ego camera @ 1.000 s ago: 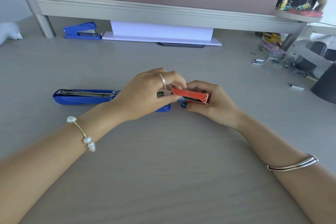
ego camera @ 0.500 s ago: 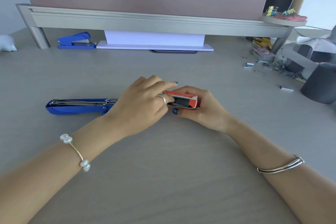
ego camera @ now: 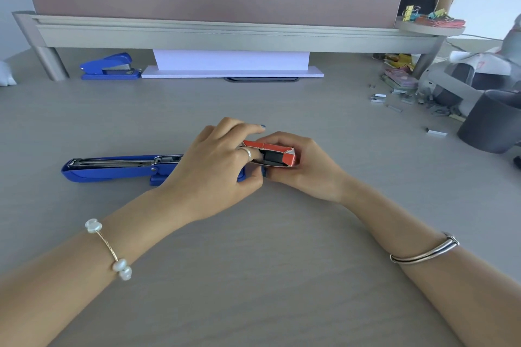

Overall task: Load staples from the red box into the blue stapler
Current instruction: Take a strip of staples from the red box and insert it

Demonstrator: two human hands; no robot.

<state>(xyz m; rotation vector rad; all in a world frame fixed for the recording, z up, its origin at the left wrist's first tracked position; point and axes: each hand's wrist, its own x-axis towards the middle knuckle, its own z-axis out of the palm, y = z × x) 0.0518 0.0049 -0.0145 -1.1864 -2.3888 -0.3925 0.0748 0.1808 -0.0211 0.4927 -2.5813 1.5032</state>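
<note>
A blue stapler (ego camera: 112, 169) lies opened flat on the grey desk, its metal staple channel facing up; its right part is hidden under my left hand. My right hand (ego camera: 304, 166) holds the small red staple box (ego camera: 272, 153) just right of the stapler, open side towards me. My left hand (ego camera: 217, 169) rests over the box's left end, with fingers reaching into the opening. Staples inside the box show only as a dark mass.
A second blue stapler (ego camera: 110, 66) sits at the back left under a metal shelf (ego camera: 225, 34). Loose staple strips (ego camera: 406, 101) lie scattered at the right beside a dark grey cup (ego camera: 490, 124). White paper (ego camera: 231, 65) lies at the back centre.
My left hand has shifted further over the box, from pinching its left end to pushing fingers into the opening. The box has turned slightly. The stapler has not moved.
</note>
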